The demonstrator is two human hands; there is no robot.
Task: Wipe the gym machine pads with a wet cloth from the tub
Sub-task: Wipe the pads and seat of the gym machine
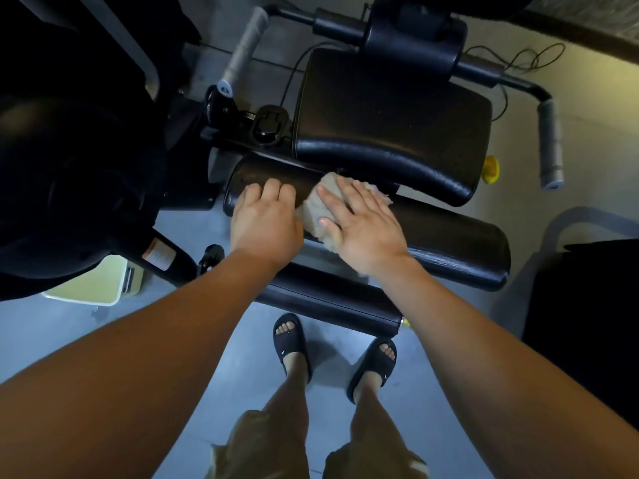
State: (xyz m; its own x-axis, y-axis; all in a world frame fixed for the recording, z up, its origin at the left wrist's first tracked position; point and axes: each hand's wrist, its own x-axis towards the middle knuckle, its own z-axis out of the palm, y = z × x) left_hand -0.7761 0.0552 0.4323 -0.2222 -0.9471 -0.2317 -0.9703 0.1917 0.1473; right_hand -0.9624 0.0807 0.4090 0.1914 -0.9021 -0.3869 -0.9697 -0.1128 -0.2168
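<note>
cloth (320, 209): beige, crumpled | right grip (363, 223): flat, pressing it on black roller pad (449, 236) | left grip (264, 219): curled over roller pad

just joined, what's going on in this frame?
A person is wiping the upper roller pad of a gym machine. The right hand presses a pale cloth flat on the pad with straight fingers. The left hand curls over the same pad just left of the cloth, apparently steadying it. The seat pad lies beyond, and a second roller pad sits lower, nearer the person. A pale tub stands on the floor to the left.
</note>
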